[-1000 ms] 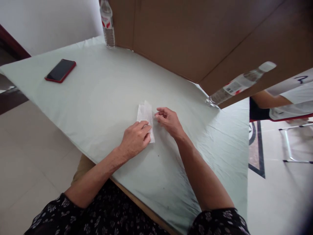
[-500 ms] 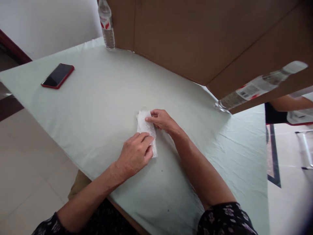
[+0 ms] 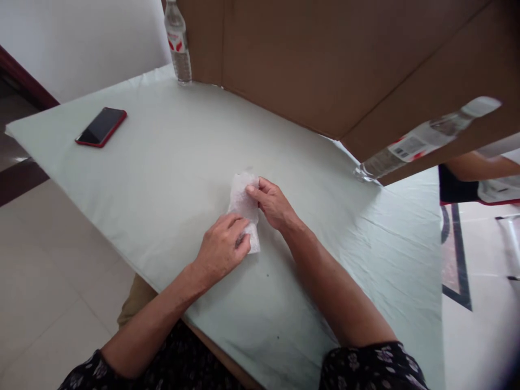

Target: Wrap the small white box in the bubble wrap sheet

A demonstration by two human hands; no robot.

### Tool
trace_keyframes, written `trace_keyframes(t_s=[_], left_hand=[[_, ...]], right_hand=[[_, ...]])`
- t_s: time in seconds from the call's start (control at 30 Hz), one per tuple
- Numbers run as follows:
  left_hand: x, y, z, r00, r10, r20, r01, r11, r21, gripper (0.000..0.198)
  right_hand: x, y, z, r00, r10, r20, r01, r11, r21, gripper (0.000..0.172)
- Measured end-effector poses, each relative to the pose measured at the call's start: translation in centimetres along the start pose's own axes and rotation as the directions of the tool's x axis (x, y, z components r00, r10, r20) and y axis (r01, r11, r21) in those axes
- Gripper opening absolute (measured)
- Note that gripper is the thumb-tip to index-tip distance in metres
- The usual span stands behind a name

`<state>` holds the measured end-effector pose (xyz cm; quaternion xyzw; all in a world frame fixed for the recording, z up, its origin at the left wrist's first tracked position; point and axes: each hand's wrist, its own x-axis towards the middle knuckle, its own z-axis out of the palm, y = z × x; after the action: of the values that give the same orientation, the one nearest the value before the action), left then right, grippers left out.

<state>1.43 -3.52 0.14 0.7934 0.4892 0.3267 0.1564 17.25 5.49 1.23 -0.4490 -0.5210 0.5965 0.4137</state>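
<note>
Left hand and right hand pinch a tissue on the pale-clothed table by cardboard.

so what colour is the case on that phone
Red, on the flat rectangular phone with a black screen; the head view shows it clearly.

Near end of tissue beneath left hand

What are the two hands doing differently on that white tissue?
The left hand is on the near end of the tissue; the right hand is on its far end. The left hand lies knuckles up with fingers curled; the right hand pinches the tissue's right edge. Both hold the same tissue on the table.
</note>
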Motion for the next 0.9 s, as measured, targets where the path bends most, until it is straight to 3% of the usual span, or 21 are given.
trace_keyframes(t_s=[0.17,0.3,0.43,0.53,0.73,0.83,0.9], left_hand=[[-0.5,0.1,0.4,0.986,-0.119,-0.119,0.123,0.992,0.023,0.020],[-0.7,0.0,1.0,0.943,-0.238,-0.233,0.239,0.971,-0.023,0.035],[-0.7,-0.5,1.2,0.925,-0.279,-0.257,0.266,0.960,-0.085,0.056],[-0.6,-0.7,1.0,0.953,-0.233,-0.194,0.212,0.970,-0.123,0.057],[-0.1,-1.3,-0.2,0.990,-0.144,0.000,0.143,0.983,-0.118,0.012],[-0.1,-2.1,-1.6,0.991,-0.060,0.117,0.074,0.991,-0.115,0.013],[-0.5,-2.6,-2.6,0.981,0.021,0.192,0.002,0.993,-0.117,0.025]], right_hand=[[-2.1,-0.6,0.8,0.996,-0.091,-0.019,0.091,0.996,-0.011,0.045],[-4.1,-0.7,1.0,0.988,-0.153,0.006,0.153,0.987,-0.056,0.042],[-6.6,-0.3,1.4,0.977,-0.213,0.022,0.214,0.964,-0.158,0.034],[-8.4,0.5,1.8,0.959,-0.285,0.010,0.278,0.930,-0.241,0.028],[-10.3,2.3,2.0,0.940,-0.341,0.009,0.326,0.889,-0.321,0.024],[-10.5,2.6,2.0,0.935,-0.354,0.021,0.337,0.869,-0.362,0.023],[-10.5,2.8,2.0,0.928,-0.372,0.030,0.351,0.844,-0.406,0.020]])
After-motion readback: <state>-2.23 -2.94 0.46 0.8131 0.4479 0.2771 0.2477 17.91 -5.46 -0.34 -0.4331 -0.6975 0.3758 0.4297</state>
